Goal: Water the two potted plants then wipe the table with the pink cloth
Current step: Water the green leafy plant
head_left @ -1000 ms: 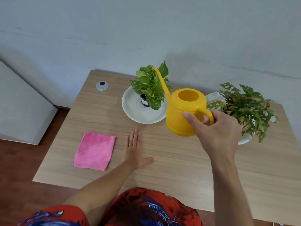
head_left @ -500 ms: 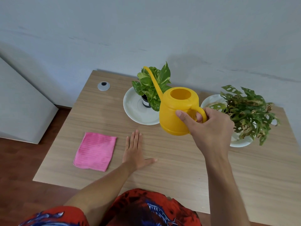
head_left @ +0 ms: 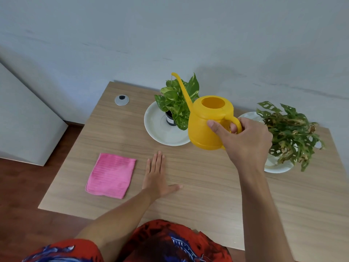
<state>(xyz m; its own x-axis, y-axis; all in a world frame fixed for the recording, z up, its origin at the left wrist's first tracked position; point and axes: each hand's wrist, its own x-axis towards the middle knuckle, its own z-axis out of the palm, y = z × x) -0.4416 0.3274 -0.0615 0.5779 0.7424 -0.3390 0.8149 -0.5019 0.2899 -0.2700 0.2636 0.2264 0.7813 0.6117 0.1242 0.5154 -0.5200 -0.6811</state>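
Note:
My right hand (head_left: 243, 140) grips the handle of a yellow watering can (head_left: 205, 121), held in the air above the table. Its long spout rises up and left over the small leafy potted plant (head_left: 176, 99), which stands in a white saucer (head_left: 156, 129). A second plant with holed, partly browned leaves (head_left: 289, 129) sits in another white saucer (head_left: 277, 167) to the right of my hand. The folded pink cloth (head_left: 111, 174) lies flat at the front left. My left hand (head_left: 156, 176) rests palm down on the wooden table (head_left: 207, 186), fingers spread, just right of the cloth.
A round silver cable grommet (head_left: 121, 99) sits in the table's back left corner. A pale wall runs behind the table. A grey cabinet (head_left: 22, 120) stands on the wooden floor at the left. My red patterned clothing (head_left: 160, 242) shows at the front edge.
My right hand has carried the watering can leftward, bringing the spout over the small plant. The left hand and cloth have stayed put.

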